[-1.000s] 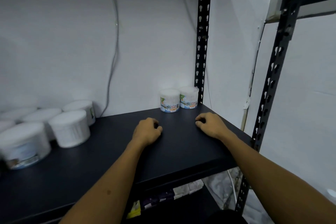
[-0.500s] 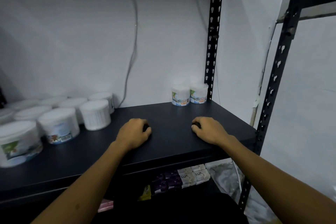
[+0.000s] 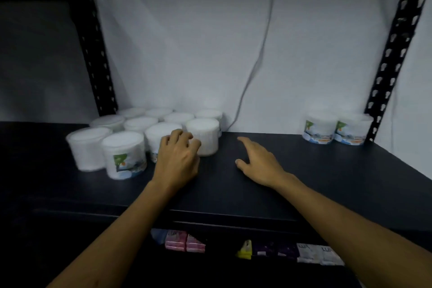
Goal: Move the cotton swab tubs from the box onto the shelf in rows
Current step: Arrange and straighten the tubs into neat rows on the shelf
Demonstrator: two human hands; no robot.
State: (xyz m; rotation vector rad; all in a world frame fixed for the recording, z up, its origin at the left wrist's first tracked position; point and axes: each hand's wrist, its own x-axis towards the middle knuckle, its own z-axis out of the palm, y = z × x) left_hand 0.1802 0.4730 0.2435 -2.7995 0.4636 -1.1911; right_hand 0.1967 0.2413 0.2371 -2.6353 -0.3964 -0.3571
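Observation:
Several white cotton swab tubs (image 3: pixel 124 154) stand in rows at the back left of the dark shelf (image 3: pixel 327 177). Two more tubs (image 3: pixel 319 130) stand side by side at the back right corner. My left hand (image 3: pixel 177 159) hovers right in front of the group, between two front tubs, one of which (image 3: pixel 204 138) its thumb nearly touches. Its fingers are loosely curled and hold nothing. My right hand (image 3: pixel 259 161) reaches over the shelf's middle with fingers spread and holds nothing. The box is out of view.
Black slotted uprights (image 3: pixel 392 54) frame the shelf on both sides, and a grey cable (image 3: pixel 259 54) runs down the white wall behind it. Small packets (image 3: pixel 184 243) lie on the lower shelf. Bare shelf stretches between the two tub groups.
My view has swung left, bringing the left group of tubs to the front. Both hands moved left from resting as fists; the right hand has spread its fingers.

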